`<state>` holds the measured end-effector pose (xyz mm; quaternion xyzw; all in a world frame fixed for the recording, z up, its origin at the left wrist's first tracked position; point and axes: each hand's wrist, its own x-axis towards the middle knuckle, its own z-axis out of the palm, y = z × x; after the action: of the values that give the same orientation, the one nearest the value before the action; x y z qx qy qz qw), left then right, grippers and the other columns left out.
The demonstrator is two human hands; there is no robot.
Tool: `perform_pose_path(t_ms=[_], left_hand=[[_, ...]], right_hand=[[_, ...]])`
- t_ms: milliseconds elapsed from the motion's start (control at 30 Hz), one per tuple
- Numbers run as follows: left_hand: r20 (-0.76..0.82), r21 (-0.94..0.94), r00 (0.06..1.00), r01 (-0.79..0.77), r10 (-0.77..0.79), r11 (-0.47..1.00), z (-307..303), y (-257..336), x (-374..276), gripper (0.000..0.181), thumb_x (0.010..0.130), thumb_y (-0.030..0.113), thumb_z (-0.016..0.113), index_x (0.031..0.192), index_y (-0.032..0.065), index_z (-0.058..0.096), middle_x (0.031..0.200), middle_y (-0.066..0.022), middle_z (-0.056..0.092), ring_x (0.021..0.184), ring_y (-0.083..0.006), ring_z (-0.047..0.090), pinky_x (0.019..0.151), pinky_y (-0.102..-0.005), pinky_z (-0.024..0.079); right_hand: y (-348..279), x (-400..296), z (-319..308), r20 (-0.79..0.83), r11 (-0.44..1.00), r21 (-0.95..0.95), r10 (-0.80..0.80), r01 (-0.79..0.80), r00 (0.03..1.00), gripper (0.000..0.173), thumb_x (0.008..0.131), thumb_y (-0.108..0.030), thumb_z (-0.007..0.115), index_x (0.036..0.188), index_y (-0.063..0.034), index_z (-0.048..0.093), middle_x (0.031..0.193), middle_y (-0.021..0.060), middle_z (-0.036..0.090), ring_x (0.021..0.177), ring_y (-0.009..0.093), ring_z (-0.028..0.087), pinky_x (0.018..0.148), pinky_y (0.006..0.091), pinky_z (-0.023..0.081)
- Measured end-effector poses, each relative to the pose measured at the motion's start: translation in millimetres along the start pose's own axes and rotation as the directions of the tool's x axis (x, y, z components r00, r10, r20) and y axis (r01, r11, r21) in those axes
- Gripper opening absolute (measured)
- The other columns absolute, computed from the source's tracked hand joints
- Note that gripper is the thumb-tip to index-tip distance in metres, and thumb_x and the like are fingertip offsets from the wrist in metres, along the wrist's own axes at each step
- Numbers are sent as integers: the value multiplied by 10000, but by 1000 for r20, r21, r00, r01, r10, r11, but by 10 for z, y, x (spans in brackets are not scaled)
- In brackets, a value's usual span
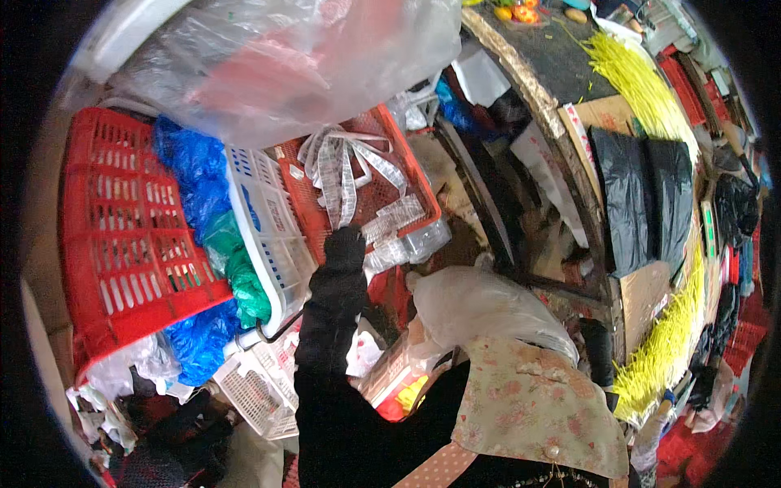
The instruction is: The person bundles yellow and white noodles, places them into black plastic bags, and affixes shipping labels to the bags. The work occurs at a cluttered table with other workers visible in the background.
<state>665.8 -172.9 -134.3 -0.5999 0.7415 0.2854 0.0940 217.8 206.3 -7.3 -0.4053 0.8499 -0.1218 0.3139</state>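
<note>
My left hand [345, 245], in a black glove, is at the near edge of a shallow red plastic basket [434, 204]. Looped white printed strips [340, 183] run down to its fingers, and the fingers look closed around their lower end. More strips and a clear-wrapped stack of printed white labels [395, 218] lie at the basket's near right corner. My right hand cannot be made out; a floral apron [537, 402] and a crumpled translucent plastic bag [488, 305] are before my body on that side.
A tall red slotted crate [140, 232] and a white basket [277, 226] stand left, with blue bags [198, 183] and green bags [244, 274] between them. A large clear plastic sheet [293, 67] hangs above. On the right, a table holds black bags [640, 195] and yellow-green stalks [662, 341].
</note>
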Motion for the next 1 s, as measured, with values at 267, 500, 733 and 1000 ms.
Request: perform_pose_path(t_ms=[267, 500, 733, 1000], left_hand=[[-147, -326, 989, -52, 4, 944, 687, 148, 1009, 361, 762, 213, 635, 1075, 43, 575, 887, -166, 621, 889, -293, 591, 775, -377, 461], [-285, -528, 896, -442, 339, 725, -221, 1027, 73, 277, 749, 171, 620, 973, 9, 601, 890, -176, 605, 922, -314, 577, 763, -380, 464], [-624, -739, 380, -570, 682, -358, -960, 2417, -1677, 243, 757, 115, 660, 964, 13, 583, 889, -152, 592, 811, -294, 585, 697, -373, 463], [-632, -695, 395, -670, 667, -261, -948, 2670, -1823, 224, 683, 103, 714, 857, 24, 597, 865, -132, 576, 804, -321, 565, 666, -382, 448]], right_hand=[[-343, 214, -52, 177, 994, -103, -18, 37, 984, 231, 848, -105, 542, 1055, -9, 572, 1041, 149, 587, 917, 237, 571, 736, 349, 461], [-2002, 645, 161, -12, 939, 18, -343, 343, 939, 453, 798, -98, 617, 1216, -23, 459, 1134, 168, 532, 1029, 258, 520, 856, 351, 422], [-1628, 663, 153, -56, 930, 52, -362, 364, 931, 601, 737, -125, 668, 1254, -41, 371, 1242, 160, 417, 1118, 313, 442, 916, 392, 382], [-1275, 286, -708, -652, 926, -203, -371, 319, 661, 375, 741, -122, 652, 1074, -20, 512, 1057, 140, 528, 996, 294, 512, 845, 383, 411]])
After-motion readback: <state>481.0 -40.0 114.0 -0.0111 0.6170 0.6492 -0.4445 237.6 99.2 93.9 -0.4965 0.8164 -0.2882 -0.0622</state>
